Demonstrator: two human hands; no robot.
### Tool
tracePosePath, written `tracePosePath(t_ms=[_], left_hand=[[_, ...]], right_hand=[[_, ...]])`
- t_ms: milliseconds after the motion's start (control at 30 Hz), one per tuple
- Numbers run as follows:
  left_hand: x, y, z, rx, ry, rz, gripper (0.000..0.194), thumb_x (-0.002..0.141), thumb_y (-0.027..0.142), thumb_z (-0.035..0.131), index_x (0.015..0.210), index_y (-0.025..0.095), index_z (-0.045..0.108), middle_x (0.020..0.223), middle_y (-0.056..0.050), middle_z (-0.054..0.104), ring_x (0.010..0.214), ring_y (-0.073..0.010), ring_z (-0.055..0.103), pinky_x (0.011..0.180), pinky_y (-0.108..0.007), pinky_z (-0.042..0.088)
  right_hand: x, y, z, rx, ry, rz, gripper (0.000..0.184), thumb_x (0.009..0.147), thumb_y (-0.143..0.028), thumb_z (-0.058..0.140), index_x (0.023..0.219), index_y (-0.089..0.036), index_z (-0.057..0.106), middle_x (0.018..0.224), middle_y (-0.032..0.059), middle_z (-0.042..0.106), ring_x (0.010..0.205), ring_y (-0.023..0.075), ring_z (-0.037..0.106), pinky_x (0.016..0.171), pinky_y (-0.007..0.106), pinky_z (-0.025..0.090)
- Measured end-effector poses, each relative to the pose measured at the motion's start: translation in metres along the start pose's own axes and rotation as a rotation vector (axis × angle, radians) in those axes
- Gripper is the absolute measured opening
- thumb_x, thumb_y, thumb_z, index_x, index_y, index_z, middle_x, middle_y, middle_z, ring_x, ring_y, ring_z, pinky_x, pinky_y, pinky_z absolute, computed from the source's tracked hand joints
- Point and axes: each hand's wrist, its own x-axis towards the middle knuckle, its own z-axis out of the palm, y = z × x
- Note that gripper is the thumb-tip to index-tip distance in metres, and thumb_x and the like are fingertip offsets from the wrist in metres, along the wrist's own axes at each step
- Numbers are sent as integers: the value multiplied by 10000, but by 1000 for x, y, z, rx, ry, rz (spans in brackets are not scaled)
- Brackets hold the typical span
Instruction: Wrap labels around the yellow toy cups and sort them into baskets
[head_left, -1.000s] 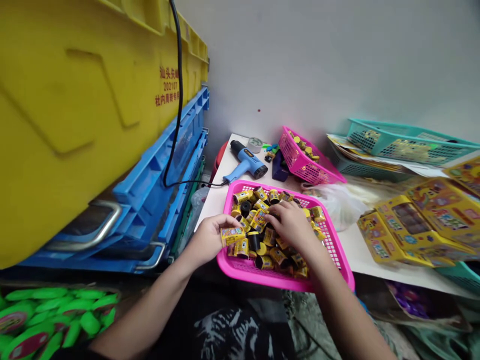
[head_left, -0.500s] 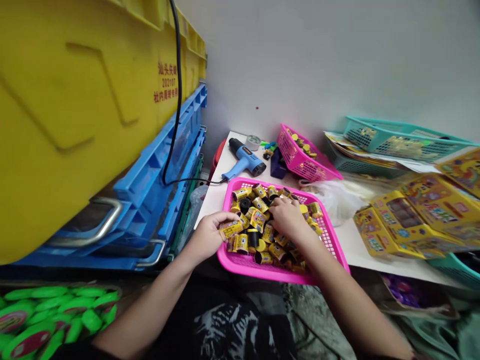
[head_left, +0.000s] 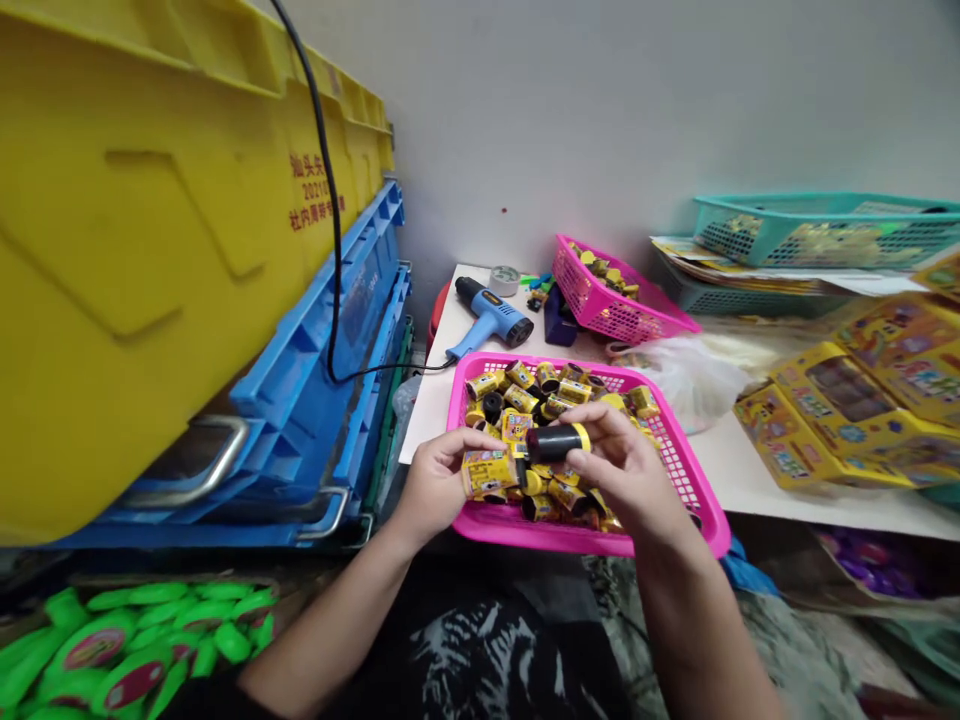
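Note:
My left hand (head_left: pixel 435 490) pinches a yellow printed sleeve (head_left: pixel 489 472) between thumb and fingers. My right hand (head_left: pixel 626 462) grips a small black cylinder with a yellow cap (head_left: pixel 555 443), its dark end pointing left at the sleeve. The two pieces are close together above the basket; whether they touch I cannot tell. Below them, the pink basket (head_left: pixel 705 500) is full of small cylinders, several in yellow printed wraps (head_left: pixel 519 398) and some showing bare black.
On the table behind lie a blue heat gun (head_left: pixel 491 318), a tape roll (head_left: pixel 505 281) and a second pink basket (head_left: pixel 630 315). Yellow printed boxes (head_left: pixel 840 400) stand right. Stacked yellow and blue crates (head_left: pixel 300 330) wall off the left. Green plastic pieces (head_left: pixel 97 640) sit lower left.
My right hand has come up out of the pile holding a black cylinder and moved left beside the sleeve. My left hand has shifted slightly right, still with the sleeve.

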Motion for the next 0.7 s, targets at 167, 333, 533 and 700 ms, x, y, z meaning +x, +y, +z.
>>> tracePosePath(t_ms=[167, 333, 533, 700], left_hand=[[2, -1, 11, 4, 8, -20, 227, 606, 304, 814, 757, 161, 724, 710, -33, 728, 653, -171, 678, 601, -241, 548], [3, 3, 12, 27, -65, -123, 200, 663, 241, 749, 845, 158, 747, 796, -54, 756, 737, -193, 701, 691, -275, 568], [4, 13, 11, -98, -336, -281, 349, 703, 339, 729, 996, 149, 710, 1016, -102, 715, 820, -214, 692, 686, -291, 582], [1, 12, 26, -61, -233, -237, 290, 624, 229, 816, 866, 174, 665, 927, -29, 678, 731, -144, 660, 621, -241, 573]], right_hand=[[-15, 14, 6, 37, -49, 33, 240, 787, -354, 696, 956, -230, 580, 865, 19, 658, 786, 163, 645, 690, 283, 547], [-17, 21, -3, -79, -73, 12, 226, 811, -339, 674, 990, -227, 593, 904, 34, 681, 828, 185, 661, 736, 314, 538], [-18, 25, -2, -244, -25, -170, 289, 696, -342, 786, 943, -246, 669, 1056, 64, 659, 1031, 250, 608, 939, 425, 463], [-22, 37, 8, 188, -58, -15, 418, 849, -499, 590, 1208, -285, 567, 1309, 76, 549, 1257, 253, 481, 1014, 425, 421]])
